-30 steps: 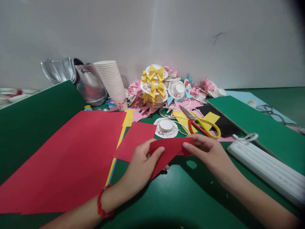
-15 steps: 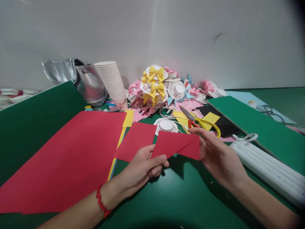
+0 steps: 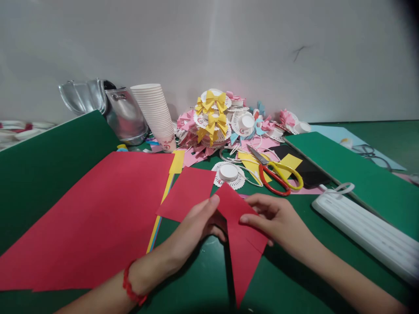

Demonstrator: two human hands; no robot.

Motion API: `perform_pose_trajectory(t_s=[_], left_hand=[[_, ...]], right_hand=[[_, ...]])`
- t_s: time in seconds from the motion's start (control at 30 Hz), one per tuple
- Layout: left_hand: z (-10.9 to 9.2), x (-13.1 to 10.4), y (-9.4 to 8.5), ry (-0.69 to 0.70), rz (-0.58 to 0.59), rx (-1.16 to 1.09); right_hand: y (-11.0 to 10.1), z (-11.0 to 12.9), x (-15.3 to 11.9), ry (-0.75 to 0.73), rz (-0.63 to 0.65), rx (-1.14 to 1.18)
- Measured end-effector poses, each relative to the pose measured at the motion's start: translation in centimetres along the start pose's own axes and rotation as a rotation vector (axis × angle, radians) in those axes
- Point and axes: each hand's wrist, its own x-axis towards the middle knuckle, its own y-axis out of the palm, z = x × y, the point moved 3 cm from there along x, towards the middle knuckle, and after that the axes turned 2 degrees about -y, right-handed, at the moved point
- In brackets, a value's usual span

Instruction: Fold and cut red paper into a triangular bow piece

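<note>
A folded red paper piece (image 3: 244, 235) hangs between my hands over the green table, one point downward. My right hand (image 3: 278, 218) pinches its right edge, thumb on top and fingers behind. My left hand (image 3: 199, 226) is at its upper left corner, thumb against the paper, fingers curled partly behind it. Another red piece (image 3: 188, 194) lies on the table behind my left hand. Large red sheets (image 3: 108, 213) lie at the left. Scissors with red and yellow handles (image 3: 275, 174) rest beyond my right hand, near a white fringed paper cup (image 3: 228, 173).
Tall stacked paper cups (image 3: 153, 115) and a silver bag (image 3: 126, 115) stand at the back left. A pile of cut cups with bows (image 3: 212, 117) sits at the back centre. A white power strip (image 3: 363, 235) and green board (image 3: 353, 170) lie at the right.
The red paper has turned from lying sideways to pointing down, nearer me. My right hand has moved down and left onto it, and my left hand has shifted its hold. The scissors' red handle is now uncovered.
</note>
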Motion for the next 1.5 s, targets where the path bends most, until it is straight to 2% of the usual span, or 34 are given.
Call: perform_pose_trajectory(t_s=[0.07,0.17,0.23,0.3,0.33,0.37,0.43,0.53,0.57,0.63,0.7,0.77,0.93,1.2,1.4,1.5], left_hand=[[-0.8,0.3,0.0,0.053,-0.098,0.068],[-1.7,0.5,-0.4,0.141,-0.286,0.147],[-1.9,0.6,-1.1,0.165,-0.336,0.158],[-2.0,0.5,-2.3,0.150,-0.372,0.191],[-2.1,0.3,-3.0,0.143,-0.429,0.253],[-2.2,0.1,-3.7,0.146,-0.484,0.374],[-2.6,-0.2,-4.6,0.246,-0.495,0.771],[-3.0,-0.9,-4.8,0.562,-0.577,1.314],[-3.0,-1.1,-4.6,0.651,-0.559,1.443],[-2.4,-1.1,-4.1,0.735,-0.344,1.593],[-1.6,-1.1,-3.7,0.710,-0.081,1.625],[-0.8,-1.2,-3.8,0.672,0.054,1.625],[0.4,-1.7,-4.0,0.677,0.086,1.667],[-0.4,-1.9,-2.6,0.556,0.125,1.747],[-0.8,-1.4,-3.0,0.607,0.136,1.730],[-1.4,-1.1,-3.3,0.644,0.185,1.742]], right_hand=[[0.4,-0.1,0.0,-0.009,0.023,-0.039],[0.1,-0.1,0.1,-0.015,-0.017,-0.070],[-0.3,-0.2,0.2,0.026,-0.051,-0.081],[-0.5,-0.4,0.3,0.077,-0.033,-0.102],[-0.6,-0.5,0.3,0.091,-0.018,-0.133],[-0.7,-0.5,0.3,0.083,-0.015,-0.189],[-1.2,-0.3,0.3,-0.017,-0.067,-0.379],[-2.0,0.3,0.2,-0.303,-0.218,-0.713],[-2.3,0.3,0.3,-0.384,-0.243,-0.799],[-2.6,-0.1,0.6,-0.468,-0.226,-0.910],[-2.9,-0.6,1.0,-0.470,-0.170,-0.951],[-3.0,-1.1,1.3,-0.444,-0.135,-0.925],[-2.9,-1.2,1.6,-0.383,-0.129,-0.772],[-2.4,-1.2,1.6,-0.397,-0.115,-0.762],[-2.6,-1.8,1.9,-0.439,-0.135,-0.740],[-2.6,-1.8,1.8,-0.446,-0.140,-0.705]])
